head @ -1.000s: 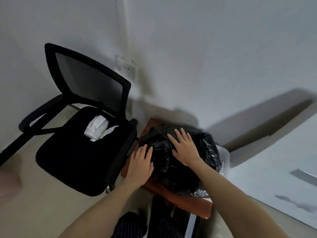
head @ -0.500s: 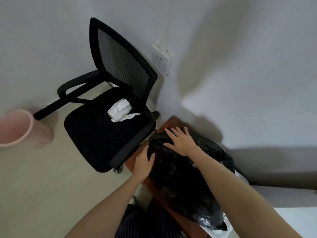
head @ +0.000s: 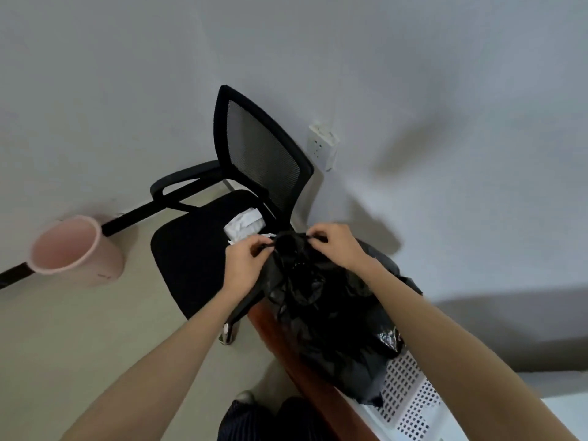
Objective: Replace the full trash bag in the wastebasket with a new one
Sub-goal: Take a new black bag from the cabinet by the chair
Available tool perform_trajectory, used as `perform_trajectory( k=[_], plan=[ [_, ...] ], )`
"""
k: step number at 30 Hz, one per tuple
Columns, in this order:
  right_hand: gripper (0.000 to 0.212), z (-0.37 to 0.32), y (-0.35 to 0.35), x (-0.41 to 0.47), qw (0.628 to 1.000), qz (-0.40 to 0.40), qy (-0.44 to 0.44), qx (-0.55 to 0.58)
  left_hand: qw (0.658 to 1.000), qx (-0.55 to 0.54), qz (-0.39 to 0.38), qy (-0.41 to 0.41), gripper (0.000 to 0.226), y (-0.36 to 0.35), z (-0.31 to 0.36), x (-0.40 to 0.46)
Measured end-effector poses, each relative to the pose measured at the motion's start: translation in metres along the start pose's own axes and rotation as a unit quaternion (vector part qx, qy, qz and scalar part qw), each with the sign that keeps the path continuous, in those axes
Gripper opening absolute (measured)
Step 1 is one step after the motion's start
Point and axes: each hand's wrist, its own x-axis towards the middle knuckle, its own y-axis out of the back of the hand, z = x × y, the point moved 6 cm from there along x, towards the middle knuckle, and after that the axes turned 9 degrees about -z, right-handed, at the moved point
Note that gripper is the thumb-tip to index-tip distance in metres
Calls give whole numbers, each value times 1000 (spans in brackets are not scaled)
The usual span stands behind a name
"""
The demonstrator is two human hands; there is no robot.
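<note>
I see the black bag [head: 321, 300] heaped on the reddish-brown tabletop [head: 286, 354], its crumpled bulk spilling toward a white perforated basket [head: 410, 399] at the lower right. The bag's top is gathered into a bunch, and both hands are on it. My left hand [head: 245, 262] has its grip closed, fingers pinching the plastic at the left of the bunch; my right hand [head: 334, 246] is likewise curled tight, holding the plastic at the right of the bunch. The two hands sit close together with the gathered neck between them.

Just left of the tabletop stands a black mesh-backed chair [head: 197, 256], and a white crumpled paper [head: 243, 222] lies on its seat, partly behind my left hand. Further left, well apart from the bag, a pink bin [head: 76, 249] stands on the beige floor [head: 95, 345], tilted in the wide-angle view, its mouth open; I cannot tell whether it has a liner. A white socket [head: 323, 146] is on the grey wall [head: 413, 90] behind the chair back. Dark trousers [head: 264, 421] show at the bottom edge.
</note>
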Motion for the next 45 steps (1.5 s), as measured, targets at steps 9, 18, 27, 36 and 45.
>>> perform_trajectory(
  k=[9, 18, 27, 36, 45],
  plan=[
    [15, -195, -8, 54, 984, -57, 81, 151, 984, -55, 164, -36, 24, 191, 22, -19],
    [44, -400, -152, 97, 950, -199, 184, 156, 958, -87, 273, 16, 29, 379, -42, -109],
    [43, -526, -271, 152, 959, -136, 225, 105, 949, -45, 305, 65, 23, 539, -133, -170],
    [11, -565, -342, 246, 960, -164, 224, 24, 956, 13, 215, 198, 46, 608, -239, -118],
    [26, -589, -404, 410, 943, -282, 174, 5, 963, 86, 84, 241, 31, 676, -332, -1]
  ],
)
